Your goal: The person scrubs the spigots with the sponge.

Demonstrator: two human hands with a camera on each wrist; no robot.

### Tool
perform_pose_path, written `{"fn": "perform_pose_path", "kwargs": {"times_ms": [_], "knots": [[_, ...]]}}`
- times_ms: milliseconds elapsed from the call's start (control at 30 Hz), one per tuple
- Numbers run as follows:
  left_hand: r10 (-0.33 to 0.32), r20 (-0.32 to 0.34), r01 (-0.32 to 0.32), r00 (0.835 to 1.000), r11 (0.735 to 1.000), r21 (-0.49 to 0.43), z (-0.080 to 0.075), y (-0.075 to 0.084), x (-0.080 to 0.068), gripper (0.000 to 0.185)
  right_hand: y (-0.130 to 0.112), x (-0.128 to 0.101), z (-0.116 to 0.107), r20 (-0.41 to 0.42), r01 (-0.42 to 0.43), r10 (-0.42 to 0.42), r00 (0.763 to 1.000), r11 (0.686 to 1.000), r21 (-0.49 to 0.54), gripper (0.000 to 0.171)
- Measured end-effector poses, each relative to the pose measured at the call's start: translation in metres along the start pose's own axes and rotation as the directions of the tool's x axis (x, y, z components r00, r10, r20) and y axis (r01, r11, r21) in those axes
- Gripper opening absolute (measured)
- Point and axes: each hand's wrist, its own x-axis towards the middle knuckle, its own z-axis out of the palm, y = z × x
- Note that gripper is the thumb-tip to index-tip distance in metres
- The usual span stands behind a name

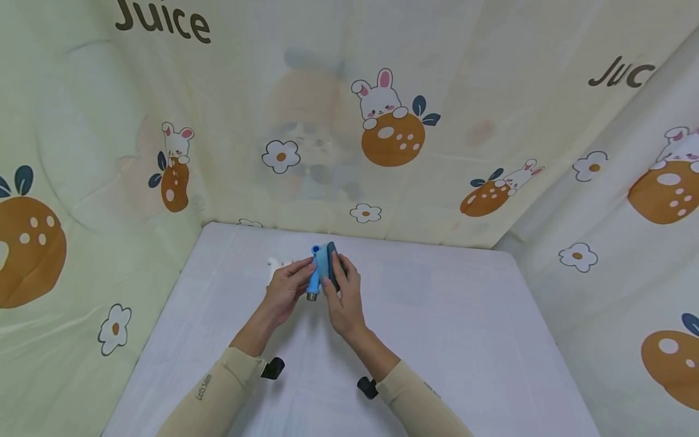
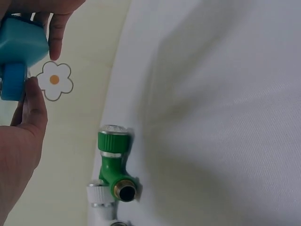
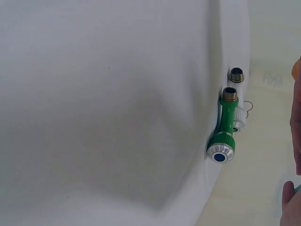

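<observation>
Blue valve [image 1: 319, 270] between both hands' grip

Blue valve [image 1: 322, 267]: smooth plastic body, slight sheen, with a metal threaded end. Green valve [image 2: 114, 165]: glossy plastic — brass-coloured metal thread, ribbed cap (shiny top). White valve [image 3: 237, 101]: smooth plastic. Table cover [image 1: 437, 328]: matt white cloth. Backdrop [image 1: 327, 91]: thin printed fabric.

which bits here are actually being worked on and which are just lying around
In hand:
- blue tap, held above the table by both hands
- left hand, gripping its lighter blue stem
- right hand, holding its darker blue body

Lying about:
- green tap, on the white table near the far edge
- white tap, beside the green one
</observation>
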Motion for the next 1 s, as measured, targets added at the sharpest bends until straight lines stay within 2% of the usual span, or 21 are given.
{"fn": "perform_pose_path", "kwargs": {"times_ms": [167, 267, 333, 433, 533, 633, 700, 800, 1000], "knots": [[-0.001, 0.046, 0.000, 0.999, 1.000, 0.027, 0.000, 0.001, -0.002, 0.049, 0.003, 0.004, -0.004, 0.012, -0.070, 0.071, 0.997, 0.997, -0.007, 0.057], [0.001, 0.075, -0.004, 0.997, 0.999, 0.034, -0.001, -0.001, -0.002, 0.049, 0.006, 0.005, -0.005, -0.020, -0.112, 0.113, 0.993, 0.994, 0.018, 0.057], [-0.004, 0.070, 0.002, 0.998, 1.000, 0.022, 0.000, -0.002, -0.001, 0.049, 0.007, 0.004, -0.005, -0.053, -0.113, 0.115, 0.992, 0.993, 0.038, 0.058], [-0.019, 0.009, 0.019, 1.000, 0.999, -0.047, -0.001, -0.002, 0.001, 0.045, 0.007, -0.001, -0.002, -0.079, -0.036, 0.040, 0.996, 0.998, 0.055, 0.061], [-0.038, -0.060, 0.030, 0.997, 0.991, -0.128, -0.003, -0.001, 0.005, 0.038, 0.006, -0.008, 0.001, -0.076, 0.106, -0.104, 0.992, 0.994, 0.032, 0.065], [-0.054, -0.082, 0.037, 0.995, 0.980, -0.196, -0.004, 0.000, 0.007, 0.033, 0.005, -0.013, 0.004, -0.054, 0.250, -0.252, 0.966, 0.968, -0.033, 0.071], [-0.057, -0.080, 0.039, 0.995, 0.977, -0.210, -0.004, 0.001, 0.007, 0.034, 0.005, -0.015, 0.007, -0.026, 0.319, -0.322, 0.946, 0.945, -0.077, 0.074], [-0.052, -0.070, 0.038, 0.996, 0.979, -0.200, -0.001, 0.001, 0.006, 0.039, 0.003, -0.016, 0.009, 0.018, 0.369, -0.370, 0.929, 0.921, -0.126, 0.073], [-0.068, -0.081, 0.052, 0.994, 0.981, -0.188, 0.003, -0.003, 0.002, 0.043, -0.002, -0.012, 0.010, 0.045, 0.358, -0.358, 0.933, 0.903, -0.237, 0.066]]}}
